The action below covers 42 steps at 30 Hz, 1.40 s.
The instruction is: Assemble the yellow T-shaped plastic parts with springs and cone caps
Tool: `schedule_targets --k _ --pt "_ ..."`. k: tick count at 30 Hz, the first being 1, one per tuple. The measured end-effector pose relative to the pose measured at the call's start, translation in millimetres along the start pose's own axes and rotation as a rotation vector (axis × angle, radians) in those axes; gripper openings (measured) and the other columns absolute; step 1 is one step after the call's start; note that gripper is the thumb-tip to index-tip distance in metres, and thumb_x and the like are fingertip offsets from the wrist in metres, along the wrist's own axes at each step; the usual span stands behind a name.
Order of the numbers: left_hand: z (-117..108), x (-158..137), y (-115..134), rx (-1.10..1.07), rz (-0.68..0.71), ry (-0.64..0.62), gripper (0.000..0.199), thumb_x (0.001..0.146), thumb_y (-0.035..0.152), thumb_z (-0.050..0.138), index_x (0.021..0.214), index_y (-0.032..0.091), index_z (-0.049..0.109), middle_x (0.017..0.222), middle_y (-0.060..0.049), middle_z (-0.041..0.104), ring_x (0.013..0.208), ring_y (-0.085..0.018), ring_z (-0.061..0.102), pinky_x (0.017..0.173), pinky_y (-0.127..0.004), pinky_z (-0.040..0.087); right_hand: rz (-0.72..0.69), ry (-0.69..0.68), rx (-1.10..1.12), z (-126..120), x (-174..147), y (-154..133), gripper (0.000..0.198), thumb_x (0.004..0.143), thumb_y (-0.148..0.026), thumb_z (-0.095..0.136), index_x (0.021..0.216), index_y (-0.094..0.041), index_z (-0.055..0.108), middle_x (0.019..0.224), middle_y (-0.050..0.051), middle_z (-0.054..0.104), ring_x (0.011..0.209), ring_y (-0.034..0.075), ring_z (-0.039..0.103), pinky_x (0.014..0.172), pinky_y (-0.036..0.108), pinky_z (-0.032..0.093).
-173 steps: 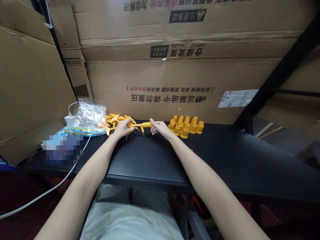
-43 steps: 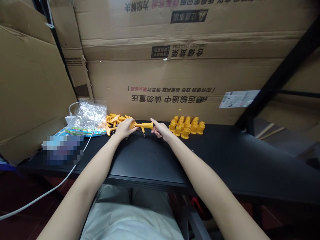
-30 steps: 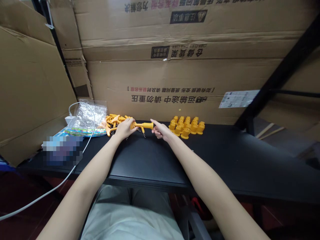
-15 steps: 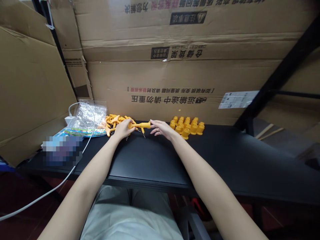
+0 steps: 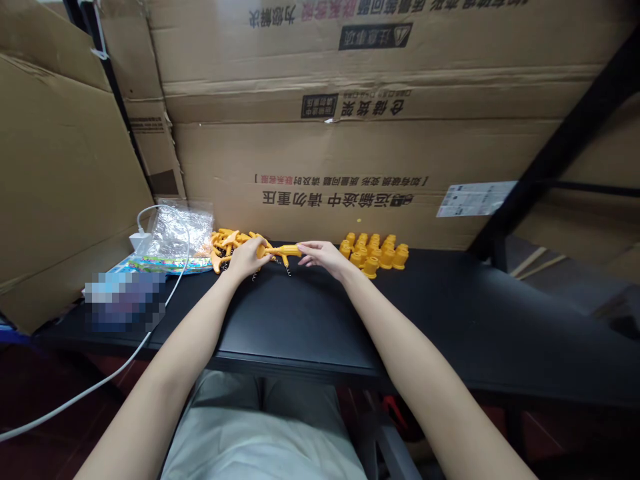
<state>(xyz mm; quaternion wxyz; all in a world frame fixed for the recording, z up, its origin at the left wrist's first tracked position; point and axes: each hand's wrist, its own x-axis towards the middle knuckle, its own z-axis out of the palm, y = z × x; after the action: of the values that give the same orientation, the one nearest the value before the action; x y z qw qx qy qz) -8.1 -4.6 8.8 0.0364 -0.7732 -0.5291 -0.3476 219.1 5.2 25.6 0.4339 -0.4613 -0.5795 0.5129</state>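
Observation:
My left hand (image 5: 246, 259) is closed round the handle end of a yellow corkscrew (image 5: 271, 251), held level above the table. A yellow sleeve (image 5: 290, 251) covers its screw. My right hand (image 5: 325, 257) pinches the sleeve's flanged outer end between thumb and fingers, hiding that end. Behind and beside my left hand lies a heap of orange-yellow corkscrews (image 5: 231, 237) with bare metal spirals, partly hidden by the hand. Several bell-shaped yellow sleeves (image 5: 371, 267) stand upright in a cluster just right of my right hand.
A clear plastic bag (image 5: 183, 230) and a white charger with its cable (image 5: 173, 293) lie left on the black table (image 5: 300, 320), near a blurred-out package (image 5: 125, 300). Printed cardboard (image 5: 325, 153) walls the back. A black metal post (image 5: 540, 147) slants at the right.
My right fingers have drawn together round the sleeve's outer end, covering the flange that showed before. My left hand and the corkscrew have hardly moved.

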Motion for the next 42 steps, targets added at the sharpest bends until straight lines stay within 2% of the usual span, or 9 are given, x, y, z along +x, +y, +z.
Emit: schedule_targets --k 9,14,17,21,23,28,33,38,42 --pt "1 0 1 0.009 -0.012 -0.006 0.025 0.08 0.032 0.067 0.101 0.022 0.059 0.102 -0.005 0.069 0.099 -0.022 0.064 0.083 -0.03 0.049 0.069 -0.019 0.123 4 -3 -1 0.009 0.087 -0.018 0.063 0.093 -0.012 0.066 0.085 0.009 0.073 0.057 0.01 0.067 0.058 0.02 0.054" --pt "7 0 -6 -0.087 0.045 -0.012 0.059 0.079 0.036 0.068 0.132 0.022 0.046 0.126 -0.01 0.06 0.114 -0.023 0.059 0.096 -0.035 0.047 0.059 0.003 0.336 5 2 -1 0.007 0.087 -0.01 0.058 0.09 -0.017 0.057 0.083 0.004 0.071 0.069 0.012 0.069 0.074 0.027 0.056" --pt "12 1 -10 -0.108 0.093 -0.025 0.064 0.081 0.033 0.065 0.139 0.02 0.039 0.131 -0.012 0.056 0.119 -0.023 0.055 0.1 -0.037 0.045 -0.019 0.139 0.315 -2 11 6 0.011 0.084 -0.014 0.06 0.09 -0.019 0.052 0.088 0.003 0.069 0.075 0.013 0.068 0.08 0.03 0.055" --pt "19 2 -12 -0.063 0.156 -0.061 0.041 0.084 0.027 0.059 0.124 0.018 0.053 0.123 -0.011 0.059 0.119 -0.024 0.054 0.103 -0.04 0.043 -0.3 0.442 -0.226 -17 18 20 0.021 0.081 -0.023 0.062 0.098 -0.02 0.05 0.104 0.008 0.063 0.095 0.02 0.062 0.085 0.035 0.05" --pt "21 1 -10 -0.061 0.182 -0.09 0.033 0.084 0.025 0.057 0.117 0.018 0.057 0.119 -0.011 0.06 0.116 -0.024 0.055 0.101 -0.041 0.045 -0.403 0.457 -0.666 -22 15 26 0.023 0.082 -0.021 0.056 0.104 -0.017 0.052 0.113 0.013 0.059 0.104 0.025 0.057 0.089 0.037 0.045" --pt "25 -1 -6 -0.038 0.225 -0.169 0.027 0.083 0.021 0.057 0.108 0.016 0.061 0.115 -0.012 0.06 0.111 -0.023 0.058 0.1 -0.04 0.047 -0.225 0.334 -1.391 -23 3 32 0.031 0.088 -0.009 0.04 0.116 -0.012 0.053 0.119 0.017 0.056 0.107 0.027 0.056 0.096 0.041 0.034" --pt "32 -2 -3 -0.035 0.283 -0.229 0.028 0.085 0.019 0.053 0.11 0.016 0.063 0.118 -0.011 0.061 0.112 -0.021 0.059 0.101 -0.037 0.047 -0.056 0.344 -1.584 -19 2 32 0.04 0.084 -0.004 0.042 0.121 -0.013 0.056 0.124 0.017 0.055 0.109 0.027 0.054 0.1 0.048 0.029" --pt "41 -3 2 -0.026 0.365 -0.293 0.035 0.087 0.017 0.047 0.119 0.018 0.062 0.132 -0.012 0.057 0.123 -0.022 0.053 0.107 -0.04 0.041 -0.024 0.361 -1.621 -22 4 32 0.038 0.082 -0.005 0.044 0.115 -0.008 0.063 0.121 0.02 0.056 0.115 0.03 0.05 0.1 0.05 0.03" --pt "47 -5 6 0.018 0.292 -0.357 0.039 0.089 0.017 0.043 0.123 0.022 0.061 0.137 -0.011 0.055 0.129 -0.024 0.048 0.109 -0.049 0.037 -0.013 0.34 -1.613 -28 4 32 0.042 0.083 -0.002 0.039 0.114 -0.011 0.065 0.122 0.019 0.056 0.118 0.03 0.048 0.104 0.055 0.026"
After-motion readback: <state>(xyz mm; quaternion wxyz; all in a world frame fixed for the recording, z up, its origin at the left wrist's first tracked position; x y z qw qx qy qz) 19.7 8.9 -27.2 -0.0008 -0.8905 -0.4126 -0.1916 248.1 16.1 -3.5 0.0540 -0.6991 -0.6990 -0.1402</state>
